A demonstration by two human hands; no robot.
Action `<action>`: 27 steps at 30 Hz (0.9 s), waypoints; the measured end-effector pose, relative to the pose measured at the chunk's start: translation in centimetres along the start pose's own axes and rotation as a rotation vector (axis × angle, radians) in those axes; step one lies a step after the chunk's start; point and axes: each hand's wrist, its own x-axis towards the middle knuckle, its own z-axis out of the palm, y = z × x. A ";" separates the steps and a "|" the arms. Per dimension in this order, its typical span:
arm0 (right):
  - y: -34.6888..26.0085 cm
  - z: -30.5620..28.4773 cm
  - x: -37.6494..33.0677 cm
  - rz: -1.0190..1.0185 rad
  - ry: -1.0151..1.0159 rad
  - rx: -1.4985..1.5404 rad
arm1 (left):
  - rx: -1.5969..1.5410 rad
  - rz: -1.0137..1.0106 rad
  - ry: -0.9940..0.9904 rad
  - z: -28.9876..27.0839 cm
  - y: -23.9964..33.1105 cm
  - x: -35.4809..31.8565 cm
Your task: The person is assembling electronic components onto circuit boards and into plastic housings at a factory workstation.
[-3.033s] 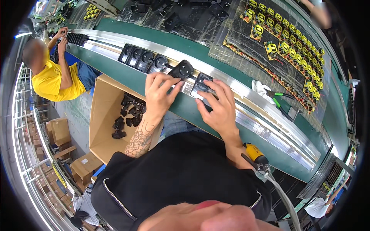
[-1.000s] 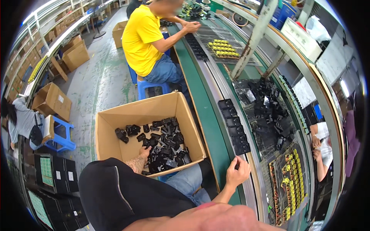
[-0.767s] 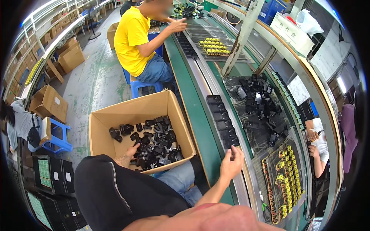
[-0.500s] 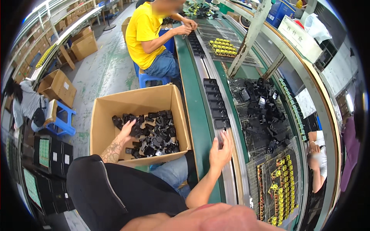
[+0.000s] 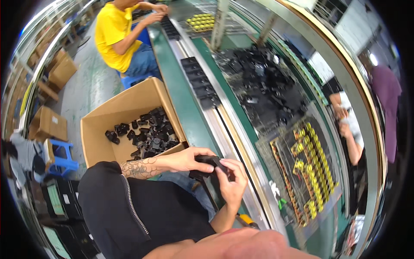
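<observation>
Close in front of me, above the near edge of the green bench, both my hands are closed on a small black plastic part [image 5: 208, 159]. My left hand [image 5: 183, 159] grips it from the left with the thumb on top. From the other side my right hand [image 5: 233, 184] pinches it with curled fingers; they partly hide it, so I cannot tell if it is one piece or more. A cardboard box [image 5: 97, 136] with loose black parts [image 5: 156, 134] stands left of my hands. Ahead, a row of black plastic housings [image 5: 199, 81] sits on the metal rail [image 5: 224, 125].
Right of the rail lie a heap of black parts [image 5: 263, 82] and a tray of yellow-topped components [image 5: 312, 168]. A yellow-handled tool [image 5: 248, 221] rests by my right forearm. A person in yellow [image 5: 114, 34] works farther up the bench. A metal post [image 5: 220, 26] rises beyond the heap.
My left hand has come out of the box with a black part and met my right hand, which has left the rail and closed on it. The view has shifted.
</observation>
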 end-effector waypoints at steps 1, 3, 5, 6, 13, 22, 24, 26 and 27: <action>0.3 -0.3 -0.5 0.061 0.062 0.043 | -0.078 -0.040 -0.026 0.2 0.2 0.3; 0.9 -0.7 -2.1 0.189 0.204 0.125 | -0.233 -0.138 -0.086 0.8 0.1 0.5; 1.2 -0.8 -2.4 0.267 0.347 0.196 | -0.398 -0.268 -0.032 0.8 -0.3 0.8; 1.1 -0.6 -2.4 0.298 0.431 0.224 | -0.481 -0.360 0.046 0.5 -0.6 0.4; 2.3 -3.3 1.4 0.099 0.317 -0.397 | -0.756 -0.362 0.232 -2.5 -1.1 -2.9; 5.4 0.2 5.1 -0.035 0.388 -0.761 | -0.914 -0.400 0.384 -3.6 -1.0 -3.0; 3.4 -0.3 5.0 -0.176 0.513 -0.478 | -0.818 -0.214 0.211 -3.7 -0.1 -2.7; 2.3 -0.3 4.2 -0.080 0.329 -0.347 | -0.742 -0.196 0.197 -3.2 -0.3 -1.7; 1.0 -0.3 3.3 0.003 0.165 -0.210 | -0.647 -0.167 0.171 -2.7 0.0 -1.7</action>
